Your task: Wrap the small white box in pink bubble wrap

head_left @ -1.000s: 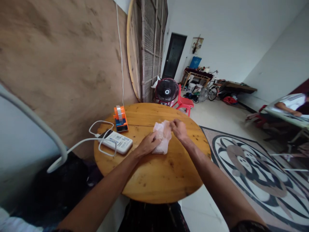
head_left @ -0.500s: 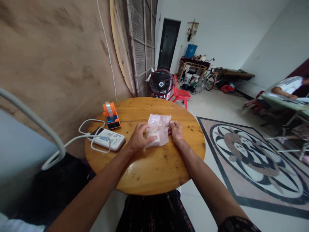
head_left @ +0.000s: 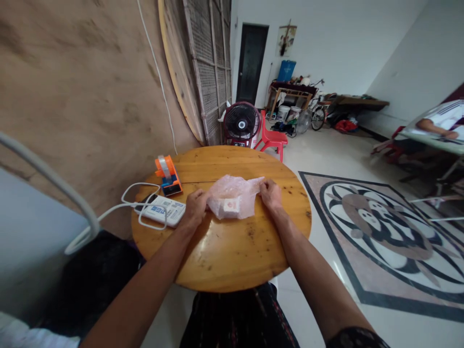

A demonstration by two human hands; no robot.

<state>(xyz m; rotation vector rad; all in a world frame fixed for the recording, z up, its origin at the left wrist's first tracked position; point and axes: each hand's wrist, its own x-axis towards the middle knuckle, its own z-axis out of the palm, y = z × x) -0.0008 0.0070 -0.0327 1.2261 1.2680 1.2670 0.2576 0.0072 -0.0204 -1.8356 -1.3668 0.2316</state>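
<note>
Pinching bubble wrap [head_left: 237, 193]: your left hand [head_left: 195, 207] and right hand [head_left: 271, 193] each closed on 1 edge. Uneven pull could slide the small box [head_left: 231, 206] off-centre.

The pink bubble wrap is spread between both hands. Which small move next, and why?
Probably the right hand should fold its end of the bubble wrap over the small white box: the wrap lies spread flat, the box sits near its middle, and the left hand pins the other end.
</note>
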